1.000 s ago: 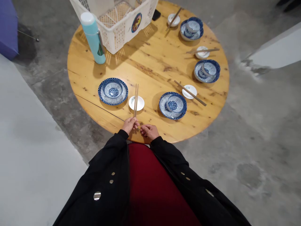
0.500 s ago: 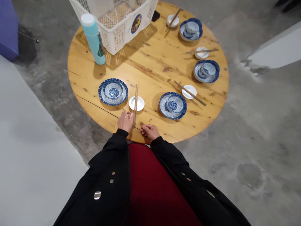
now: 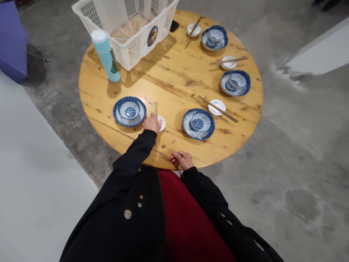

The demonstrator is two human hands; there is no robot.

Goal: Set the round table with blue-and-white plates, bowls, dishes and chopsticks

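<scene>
My left hand point(image 3: 152, 123) reaches forward over the left half of a small white dish point(image 3: 161, 122), its fingers bent down onto the rim. A pair of wooden chopsticks point(image 3: 156, 108) lies across that dish, with the far tips showing beyond my knuckles. A blue-patterned plate with a bowl on it point(image 3: 129, 111) sits just left of the hand. My right hand point(image 3: 182, 160) rests at the near edge of the round wooden table point(image 3: 174, 76), fingers curled with nothing visible in them.
Three more place settings stand on the table: blue plate and bowl point(image 3: 198, 123), point(image 3: 235, 82), point(image 3: 214, 37), each with a white dish and chopsticks point(image 3: 217, 108) beside it. A white plastic basket point(image 3: 128, 27) and a teal flask point(image 3: 105, 55) stand at the far left. Concrete floor surrounds the table.
My left hand let go of the near ends of the chopsticks and moved forward onto the small white dish. My right hand slid right along the table edge. The view shifted slightly.
</scene>
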